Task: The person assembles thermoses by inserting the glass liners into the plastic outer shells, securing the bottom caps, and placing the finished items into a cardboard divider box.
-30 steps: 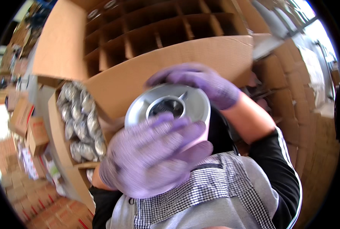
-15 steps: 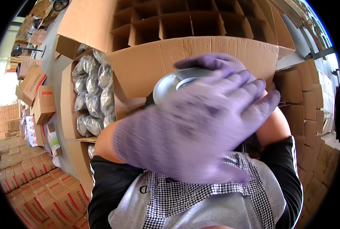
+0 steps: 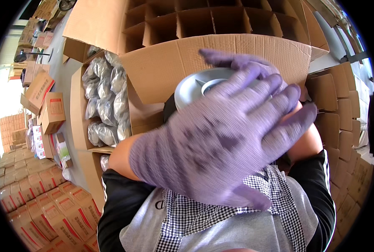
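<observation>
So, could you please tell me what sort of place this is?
Probably a warehouse or packing area: stacked cartons, a divided cardboard box, and bagged items in an open carton.

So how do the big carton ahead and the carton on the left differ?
The big carton is split into cells by cardboard dividers; the left carton shows plastic-wrapped items packed close together. The big carton's opening looks wider in the picture, the left carton's narrower. Both are brown cardboard and stand open.

Bagged items [image 3: 107, 96] lie left of the part [image 3: 187, 89], the partitioned carton [image 3: 166, 69] beyond it.
</observation>
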Tool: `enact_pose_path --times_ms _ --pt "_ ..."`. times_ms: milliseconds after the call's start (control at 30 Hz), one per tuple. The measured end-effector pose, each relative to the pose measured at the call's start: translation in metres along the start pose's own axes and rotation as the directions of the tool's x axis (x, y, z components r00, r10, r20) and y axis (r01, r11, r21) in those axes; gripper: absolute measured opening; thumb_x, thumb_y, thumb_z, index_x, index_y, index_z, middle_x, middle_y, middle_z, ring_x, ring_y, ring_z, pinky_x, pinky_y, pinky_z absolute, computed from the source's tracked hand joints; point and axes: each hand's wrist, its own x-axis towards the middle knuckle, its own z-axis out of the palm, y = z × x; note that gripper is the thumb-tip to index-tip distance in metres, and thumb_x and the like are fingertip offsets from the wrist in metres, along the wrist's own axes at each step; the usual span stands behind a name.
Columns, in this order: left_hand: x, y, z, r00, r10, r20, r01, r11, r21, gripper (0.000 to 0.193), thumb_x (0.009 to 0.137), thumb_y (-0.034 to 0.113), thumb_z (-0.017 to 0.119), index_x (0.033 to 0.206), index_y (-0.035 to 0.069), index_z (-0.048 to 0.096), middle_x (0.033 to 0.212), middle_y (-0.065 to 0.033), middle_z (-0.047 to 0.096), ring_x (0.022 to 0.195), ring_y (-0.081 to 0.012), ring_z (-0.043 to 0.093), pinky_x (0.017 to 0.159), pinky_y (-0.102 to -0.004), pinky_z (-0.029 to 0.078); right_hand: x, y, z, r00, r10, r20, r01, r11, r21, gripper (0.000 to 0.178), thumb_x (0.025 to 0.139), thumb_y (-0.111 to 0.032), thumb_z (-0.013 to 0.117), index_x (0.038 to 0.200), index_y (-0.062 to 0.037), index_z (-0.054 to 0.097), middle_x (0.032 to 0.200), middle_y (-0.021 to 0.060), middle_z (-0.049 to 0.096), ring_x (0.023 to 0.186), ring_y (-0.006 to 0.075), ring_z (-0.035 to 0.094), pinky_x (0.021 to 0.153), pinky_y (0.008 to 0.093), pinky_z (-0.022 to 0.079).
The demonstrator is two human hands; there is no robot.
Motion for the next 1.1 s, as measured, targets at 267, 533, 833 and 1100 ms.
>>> enact_pose_path --times_ms 267,533,833,1100 --pt "-0.082 -0.074 0.018 0.899 -0.345 -0.269 0.263 0.918 -0.297 0.113 0.078 0.09 0.045 0.146 0.0 0.055 0.151 -0.023 0.051 0.148 -0.0413 0.034 0.125 -0.0542 0.015 -0.012 -0.019 0.009 0.918 -0.321 0.234 0.397 0.715 -0.575 0.064 0.107 -0.051 0.039 0.13 0.0041 0.063 0.132 0.0267 0.064 0.125 0.0396 0.062 0.114 0.0507 0.041" --pt "0.018 0.004 0.006 0.977 -0.186 0.1 0.155 0.954 0.258 0.104 0.084 0.072 0.068 0.143 -0.012 0.049 0.136 -0.0362 0.056 0.129 -0.0506 0.056 0.114 -0.0544 0.041 0.036 0.061 -0.008 0.979 -0.01 0.203 -0.081 0.896 0.438 0.048 0.11 -0.033 0.041 0.13 0.0047 0.064 0.131 0.0215 0.066 0.12 0.0304 0.065 0.107 0.0407 0.049" --pt "-0.056 -0.063 -0.017 0.943 -0.226 -0.243 0.167 0.955 -0.244 0.104 0.071 0.076 0.073 0.131 -0.008 0.065 0.14 -0.028 0.06 0.138 -0.0424 0.052 0.122 -0.0483 0.031 0.033 0.029 -0.002 0.997 -0.018 -0.081 0.045 0.939 0.341 0.047 0.107 -0.037 0.053 0.135 0.0007 0.061 0.135 0.0167 0.062 0.125 0.0266 0.061 0.105 0.0404 0.049" --pt "-0.041 -0.039 -0.036 0.849 -0.518 0.105 0.527 0.812 -0.251 0.089 0.066 0.065 0.086 0.123 -0.003 0.073 0.13 -0.019 0.069 0.132 -0.0372 0.058 0.113 -0.0459 0.043 0.046 0.012 -0.001 0.961 -0.14 0.239 0.171 0.979 -0.114 0.063 0.102 -0.055 0.049 0.118 0.0017 0.07 0.11 0.0171 0.07 0.106 0.0292 0.068 0.099 0.0387 0.052"
